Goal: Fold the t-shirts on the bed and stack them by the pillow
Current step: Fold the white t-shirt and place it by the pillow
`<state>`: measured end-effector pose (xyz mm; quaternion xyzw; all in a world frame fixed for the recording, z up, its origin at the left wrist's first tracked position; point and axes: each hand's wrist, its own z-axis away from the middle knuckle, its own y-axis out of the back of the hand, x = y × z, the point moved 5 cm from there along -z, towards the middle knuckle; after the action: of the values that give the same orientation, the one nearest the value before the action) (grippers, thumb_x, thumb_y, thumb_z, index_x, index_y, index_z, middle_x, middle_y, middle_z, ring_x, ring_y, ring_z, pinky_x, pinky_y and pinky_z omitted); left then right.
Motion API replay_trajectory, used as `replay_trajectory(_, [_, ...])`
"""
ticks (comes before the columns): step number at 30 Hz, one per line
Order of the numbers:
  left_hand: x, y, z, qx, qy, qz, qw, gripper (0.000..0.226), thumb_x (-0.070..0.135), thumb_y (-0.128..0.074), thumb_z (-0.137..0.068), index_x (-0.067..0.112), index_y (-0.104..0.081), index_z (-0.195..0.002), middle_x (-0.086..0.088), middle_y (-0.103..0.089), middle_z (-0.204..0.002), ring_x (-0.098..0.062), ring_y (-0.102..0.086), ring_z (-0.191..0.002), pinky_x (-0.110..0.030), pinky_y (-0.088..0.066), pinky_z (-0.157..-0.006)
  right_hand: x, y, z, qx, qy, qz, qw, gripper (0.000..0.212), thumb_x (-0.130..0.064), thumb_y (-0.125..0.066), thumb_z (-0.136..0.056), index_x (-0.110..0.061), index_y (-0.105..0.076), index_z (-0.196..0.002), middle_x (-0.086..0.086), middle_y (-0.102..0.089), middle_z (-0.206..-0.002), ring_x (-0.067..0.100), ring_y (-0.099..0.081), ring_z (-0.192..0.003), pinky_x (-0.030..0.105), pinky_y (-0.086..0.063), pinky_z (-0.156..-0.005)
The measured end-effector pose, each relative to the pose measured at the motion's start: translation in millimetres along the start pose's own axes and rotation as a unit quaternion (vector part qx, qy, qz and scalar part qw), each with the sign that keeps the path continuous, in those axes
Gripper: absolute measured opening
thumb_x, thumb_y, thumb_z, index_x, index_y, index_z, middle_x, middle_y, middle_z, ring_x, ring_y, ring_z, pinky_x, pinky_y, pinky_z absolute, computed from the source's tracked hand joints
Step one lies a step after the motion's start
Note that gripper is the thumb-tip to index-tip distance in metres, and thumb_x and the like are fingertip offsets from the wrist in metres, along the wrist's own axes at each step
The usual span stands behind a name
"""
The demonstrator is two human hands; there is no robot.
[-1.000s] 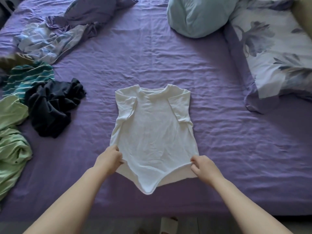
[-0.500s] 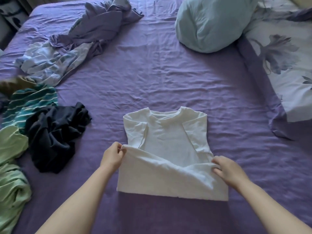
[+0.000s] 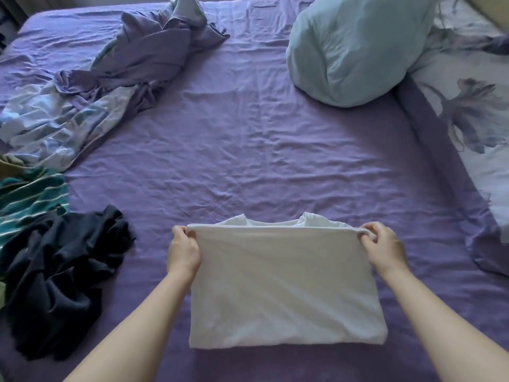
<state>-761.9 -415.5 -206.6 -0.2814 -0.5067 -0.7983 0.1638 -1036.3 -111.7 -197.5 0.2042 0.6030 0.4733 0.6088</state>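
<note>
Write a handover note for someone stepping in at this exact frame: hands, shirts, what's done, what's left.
Left hand and right hand: each pinches a hem corner of the white t-shirt, hem drawn up almost to the collar.
Done: sleeves tucked in, bottom half folded over.
Left: lay the hem down and carry the shirt to the blue pillow. The black shirt and striped shirt lie unfolded on the left.

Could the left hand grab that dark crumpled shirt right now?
Probably not yet. The left hand is busy pinching a corner of the white t-shirt. The dark shirt lies close on that side with only bare sheet between, so once it lets go, likely yes.
</note>
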Motion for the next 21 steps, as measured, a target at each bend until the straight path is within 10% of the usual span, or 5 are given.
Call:
replay_trajectory(9, [-14,-39,-35,0.07,0.085,-0.099,0.989,0.024,0.018,-0.034,-0.099,0.002,-0.044,-0.115,-0.026,-0.052,-0.123,-0.042,-0.049,-0.113,-0.047,-0.038,-0.091,-2,-49,-56,-0.013,0.007,0.035,0.999,0.018,-0.012,-0.06,-0.085,-0.006,-0.06,-0.102,0.019,-0.06,-0.108,0.036,-0.055,-0.099,0.036,-0.04,-0.079])
replay_trajectory(12, [-2,-50,-19,0.15,-0.067,-0.217,0.962,0.036,0.007,-0.045,-0.088,0.007,-0.049,-0.124,-0.021,-0.047,-0.131,-0.038,-0.043,-0.119,-0.054,-0.031,-0.102,-12,-58,-40,0.043,0.164,0.162,0.972,0.027,-0.017,-0.053,-0.081,-0.008,-0.058,-0.106,0.018,-0.058,-0.112,0.035,-0.049,-0.109,0.046,-0.038,-0.092])
replay_trajectory(16, [27,-117,31,0.004,-0.322,-0.287,0.902,0.046,0.026,-0.04,-0.083,0.018,-0.042,-0.129,-0.014,-0.051,-0.137,-0.032,-0.045,-0.128,-0.053,-0.024,-0.104,-30,-92,-5,-0.027,0.32,0.214,0.922,0.04,-0.032,-0.041,-0.081,-0.019,-0.05,-0.118,0.011,-0.057,-0.126,0.024,-0.037,-0.125,0.045,-0.023,-0.104])
replay_trajectory(21, [36,-187,54,-0.117,-0.329,-0.368,0.862,0.06,0.058,-0.027,-0.09,0.03,-0.032,-0.142,-0.009,-0.037,-0.15,-0.029,-0.023,-0.139,-0.059,-0.017,-0.105,-15,-131,-6,-0.157,0.245,0.296,0.91,0.057,-0.057,-0.009,-0.094,-0.031,-0.036,-0.137,0.007,-0.044,-0.144,0.026,-0.025,-0.134,0.048,-0.008,-0.108])
